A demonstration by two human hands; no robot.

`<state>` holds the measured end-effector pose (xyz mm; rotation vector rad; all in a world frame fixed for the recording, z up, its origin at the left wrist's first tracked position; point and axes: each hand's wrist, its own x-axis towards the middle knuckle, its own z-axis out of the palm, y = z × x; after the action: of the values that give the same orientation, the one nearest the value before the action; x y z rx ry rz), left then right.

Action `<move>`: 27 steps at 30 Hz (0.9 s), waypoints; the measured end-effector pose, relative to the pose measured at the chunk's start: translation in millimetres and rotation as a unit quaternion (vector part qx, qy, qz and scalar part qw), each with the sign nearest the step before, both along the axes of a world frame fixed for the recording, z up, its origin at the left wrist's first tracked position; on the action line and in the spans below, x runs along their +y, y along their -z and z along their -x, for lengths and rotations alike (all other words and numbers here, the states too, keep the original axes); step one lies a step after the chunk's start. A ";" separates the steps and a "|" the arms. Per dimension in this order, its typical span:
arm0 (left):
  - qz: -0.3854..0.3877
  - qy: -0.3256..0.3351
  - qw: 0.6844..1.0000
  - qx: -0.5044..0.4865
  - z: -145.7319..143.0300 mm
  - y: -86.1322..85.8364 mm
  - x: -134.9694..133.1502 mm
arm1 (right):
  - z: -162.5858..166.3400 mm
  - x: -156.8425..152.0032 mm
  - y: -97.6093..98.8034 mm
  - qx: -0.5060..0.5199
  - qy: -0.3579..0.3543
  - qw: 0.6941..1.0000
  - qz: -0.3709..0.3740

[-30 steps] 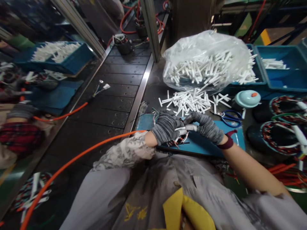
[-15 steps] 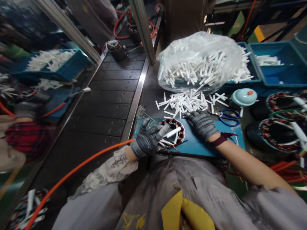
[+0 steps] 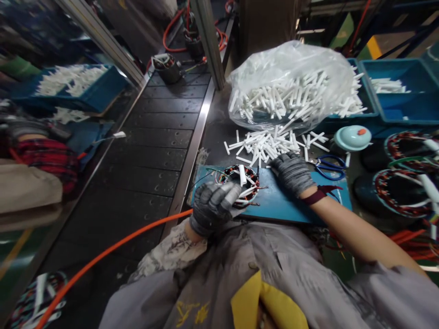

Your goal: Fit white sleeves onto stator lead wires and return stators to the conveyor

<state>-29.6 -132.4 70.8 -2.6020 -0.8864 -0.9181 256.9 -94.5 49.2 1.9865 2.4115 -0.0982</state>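
Note:
A motor stator with copper windings, white sleeves and loose leads rests on a blue board before me. My left hand, in a striped grey glove, is closed at the stator's near left edge, fingers curled against it. One thick white tube stands up from the winding. My right hand, also gloved, lies at the board's far edge with its fingers bent together at the near side of a loose heap of white tubes. What its fingertips hold, if anything, is hidden.
Behind the heap lies a clear plastic bag of white tubes, beside blue bins. Blue-handled scissors, a light-blue round container and more stators are rightward. An orange hose crosses the conveyor; a co-worker's sleeve shows left.
The stator has turned, so its thick white tube now points away from me. My left hand's fingers have curled in from a more spread pose. My right hand stays by the heap, fingers more bent.

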 end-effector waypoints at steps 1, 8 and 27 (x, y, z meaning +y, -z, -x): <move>0.005 0.010 1.000 0.010 6.6 -0.3 -0.6 | -1.1 -5.2 1.1 0.045 0.006 0.998 -0.040; 0.096 0.074 0.993 -0.011 21.3 8.1 3.1 | 0.1 -62.6 -9.9 0.469 0.045 0.873 -0.125; 0.163 0.100 0.978 0.081 30.4 18.4 11.0 | -6.5 -59.2 -14.7 0.574 0.012 0.818 -0.019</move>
<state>-60.0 -121.4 52.3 -3.0408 -0.8011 -0.6353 263.4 -153.7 63.9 2.3311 2.8674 -1.7132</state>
